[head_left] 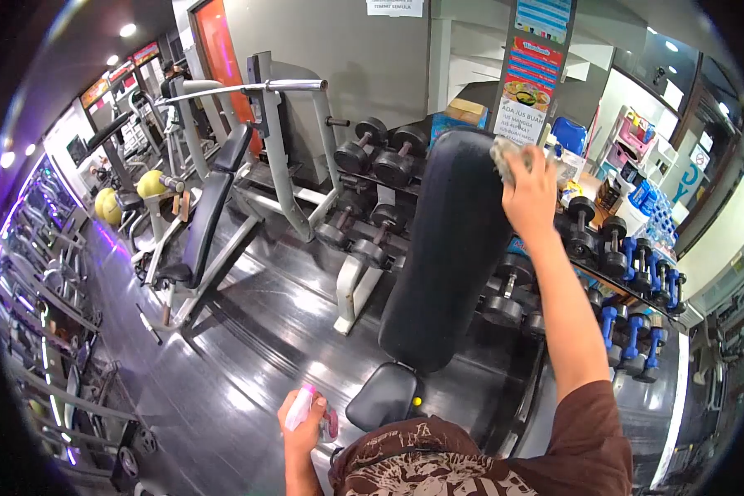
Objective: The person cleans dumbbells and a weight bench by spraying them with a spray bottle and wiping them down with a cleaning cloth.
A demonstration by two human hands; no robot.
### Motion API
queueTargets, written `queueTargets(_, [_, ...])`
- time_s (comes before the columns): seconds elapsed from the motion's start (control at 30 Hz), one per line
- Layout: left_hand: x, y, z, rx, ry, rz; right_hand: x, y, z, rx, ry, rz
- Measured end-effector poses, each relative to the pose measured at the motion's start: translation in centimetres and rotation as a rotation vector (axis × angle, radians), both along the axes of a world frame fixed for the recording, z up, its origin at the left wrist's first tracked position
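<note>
1. The gym had a dark glossy floor [248,331]; a dumbbell rack [628,273] stood behind.
2. Right hand [531,194]: fingers clutched a grey cloth [504,155], pressed against the top of the upright bench pad [450,248].
3. Left hand [302,430]: fingers were wrapped round a pink-topped spray bottle [300,407], held low beside the seat [382,395].

The bench pad [450,248] is black, cloth [504,154] grey, spray bottle [299,407] pink-white, dumbbells [635,331] blue, shirt [438,463] brown-patterned.

This is a commercial gym. Black dumbbells [395,161] and blue dumbbells [636,258] fill a rack [354,285] along the wall [339,50], an upright padded bench [450,248] stands before them, an incline press bench [207,207] sits under a racked barbell [248,87], and yellow exercise balls [150,183] and rows of weight machines [37,273] line the far side of the glossy dark floor [248,331]
</note>
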State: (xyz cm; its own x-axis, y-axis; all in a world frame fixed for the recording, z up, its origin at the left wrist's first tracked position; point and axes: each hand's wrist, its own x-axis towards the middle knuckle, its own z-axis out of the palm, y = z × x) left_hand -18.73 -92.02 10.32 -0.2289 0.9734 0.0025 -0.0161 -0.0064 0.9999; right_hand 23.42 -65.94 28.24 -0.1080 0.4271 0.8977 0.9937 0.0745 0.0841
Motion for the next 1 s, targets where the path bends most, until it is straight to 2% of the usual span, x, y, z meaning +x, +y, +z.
queueTargets(0.13, [-1.7, 0.9, 0.6, -0.014, 0.025, -0.009, 0.2, 3.6, -2.1, -0.169, -0.017, -0.107])
queueTargets(0.2, [-2.0, 1.0, 0.0, -0.007, 0.004, -0.048, 0.0, 5.2, -6.5, -0.061, 0.031, -0.179])
queueTargets(0.27, [-2.0, 1.4, -0.6, -0.02, -0.002, -0.057, -1.6, 4.6, -9.7, -0.144, 0.07, -0.177])
queueTargets(0.4, [-3.0, 1.9, -0.9, -0.078, -0.019, -0.107, -3.5, 0.4, -18.9, -0.364, 0.048, -0.153])
queueTargets(0.47, [-3.4, 1.8, -1.5, -0.094, -0.008, -0.125, -4.1, -1.2, -22.8, -0.551, 0.099, -0.146])
queueTargets(0.53, [-3.2, 2.3, -0.9, -0.1, -0.033, -0.144, -5.2, -3.0, -24.0, -0.776, 0.125, -0.175])
queueTargets(0.6, [-3.1, 3.1, -0.8, -0.085, -0.049, -0.164, -6.1, -3.5, -22.7, -0.997, 0.122, -0.166])
queueTargets(0.67, [-2.9, 3.8, -1.2, -0.052, -0.063, -0.154, -6.1, -2.8, -19.1, -0.809, 0.082, -0.029])
queueTargets(0.73, [-2.0, 4.4, -0.6, -0.047, -0.065, -0.125, -6.0, -0.5, -12.5, -0.512, 0.063, 0.037])
queueTargets(0.87, [0.0, 5.2, -0.3, -0.056, -0.085, -0.115, -4.3, 4.8, -0.2, -0.134, 0.144, 0.08])
queueTargets(0.97, [1.2, 5.9, -1.2, -0.062, -0.079, -0.109, -2.9, 9.3, -1.1, -0.17, 0.145, -0.047])
queueTargets(1.0, [1.3, 6.1, -2.1, -0.045, -0.033, -0.097, -3.1, 10.3, -2.8, -0.113, 0.03, -0.123])
